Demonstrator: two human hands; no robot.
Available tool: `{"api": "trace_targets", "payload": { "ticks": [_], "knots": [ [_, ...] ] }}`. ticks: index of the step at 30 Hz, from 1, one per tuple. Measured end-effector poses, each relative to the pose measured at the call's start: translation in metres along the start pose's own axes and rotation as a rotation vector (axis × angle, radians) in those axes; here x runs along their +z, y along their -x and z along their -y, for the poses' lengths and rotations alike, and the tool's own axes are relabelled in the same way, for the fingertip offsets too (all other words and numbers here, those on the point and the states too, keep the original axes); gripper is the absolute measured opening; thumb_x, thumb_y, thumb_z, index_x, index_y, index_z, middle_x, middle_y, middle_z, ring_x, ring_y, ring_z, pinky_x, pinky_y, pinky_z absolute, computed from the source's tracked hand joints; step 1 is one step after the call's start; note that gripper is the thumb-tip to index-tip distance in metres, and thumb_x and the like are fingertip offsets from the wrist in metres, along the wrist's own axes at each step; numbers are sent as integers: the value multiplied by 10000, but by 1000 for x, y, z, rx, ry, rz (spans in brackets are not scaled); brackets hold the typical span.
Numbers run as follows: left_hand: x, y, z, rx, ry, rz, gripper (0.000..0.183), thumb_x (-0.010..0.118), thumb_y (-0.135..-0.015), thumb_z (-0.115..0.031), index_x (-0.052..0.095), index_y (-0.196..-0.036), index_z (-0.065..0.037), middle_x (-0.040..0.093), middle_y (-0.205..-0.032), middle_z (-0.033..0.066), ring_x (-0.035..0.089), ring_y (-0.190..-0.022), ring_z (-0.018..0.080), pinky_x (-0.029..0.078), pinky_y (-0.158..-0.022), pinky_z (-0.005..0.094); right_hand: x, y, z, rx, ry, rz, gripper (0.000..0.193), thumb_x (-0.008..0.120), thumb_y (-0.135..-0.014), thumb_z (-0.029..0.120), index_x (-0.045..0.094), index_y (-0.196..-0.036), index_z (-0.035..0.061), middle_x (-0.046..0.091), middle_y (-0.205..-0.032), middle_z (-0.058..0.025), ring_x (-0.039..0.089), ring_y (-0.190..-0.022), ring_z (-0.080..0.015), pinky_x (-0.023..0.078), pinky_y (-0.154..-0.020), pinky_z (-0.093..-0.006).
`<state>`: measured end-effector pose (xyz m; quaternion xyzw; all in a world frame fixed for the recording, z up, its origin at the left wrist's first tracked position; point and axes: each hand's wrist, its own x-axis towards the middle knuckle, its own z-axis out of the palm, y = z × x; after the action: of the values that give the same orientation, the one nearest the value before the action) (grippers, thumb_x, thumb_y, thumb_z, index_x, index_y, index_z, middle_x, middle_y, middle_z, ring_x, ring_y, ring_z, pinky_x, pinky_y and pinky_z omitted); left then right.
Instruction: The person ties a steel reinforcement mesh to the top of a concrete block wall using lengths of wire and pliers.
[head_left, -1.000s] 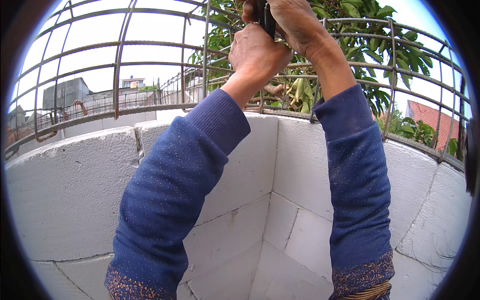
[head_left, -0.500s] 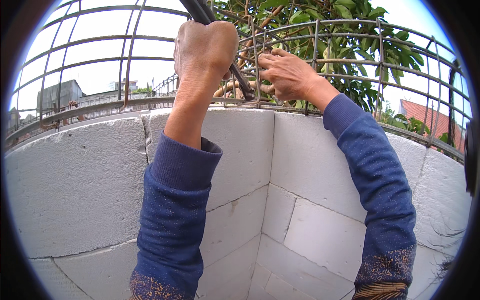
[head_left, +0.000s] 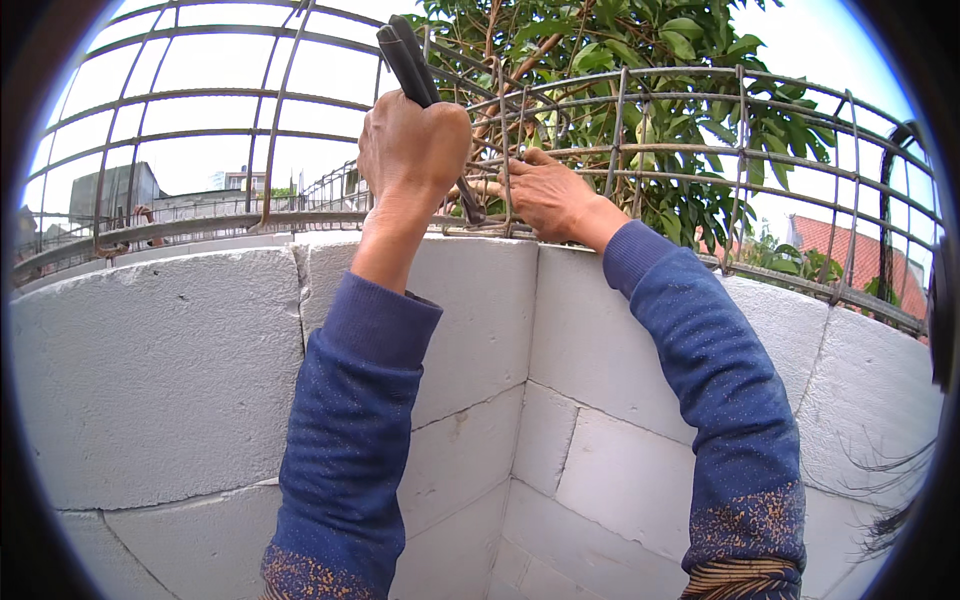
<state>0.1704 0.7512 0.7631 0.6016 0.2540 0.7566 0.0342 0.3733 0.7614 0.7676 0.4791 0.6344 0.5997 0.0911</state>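
My left hand [head_left: 415, 145] is a fist around the black handles of a pair of pincers [head_left: 408, 62]. The two handle ends stick up above the fist, and the metal head points down beside the rebar at the wall's inner corner. Close on the right, my right hand [head_left: 552, 198] has its fingers bent around an upright rebar stirrup [head_left: 504, 125]; its thumb is mostly hidden. Both hands are just above the top of the white block wall [head_left: 455, 300], at the steel rebar cage [head_left: 690, 150].
The cage runs along the wall top to both sides, with long bars crossing upright stirrups. A leafy tree [head_left: 680, 45] grows close behind the corner. Beyond are a grey building [head_left: 115, 190] on the left and a red tiled roof [head_left: 840, 245] on the right.
The whole view has shifted, so the wall and cage appear lower. Both hands have come down slightly toward the wall top, and more of the pincers' handles shows above my left fist.
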Motion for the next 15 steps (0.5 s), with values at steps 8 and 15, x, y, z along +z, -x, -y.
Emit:
{"api": "trace_targets", "payload": {
  "ticks": [8,15],
  "knots": [
    [-4,5,2,13,13,26,287,535,-722,-184,717,-791,27,708,-801,233,693,-845,416,521,-875,484,9,-6,-2,-46,-87,-14,392,563,-845,86,639,-1223,152,600,-1361,-18,507,-1283,-171,379,-1061,-381],
    [-5,8,-1,39,0,-43,288,536,-725,-178,713,-791,40,711,-853,262,684,-896,450,513,-889,503,33,-8,8,-73,-168,-214,212,527,-885,82,711,-991,93,573,-1414,-53,503,-1295,-202,388,-1050,-390]
  ]
}}
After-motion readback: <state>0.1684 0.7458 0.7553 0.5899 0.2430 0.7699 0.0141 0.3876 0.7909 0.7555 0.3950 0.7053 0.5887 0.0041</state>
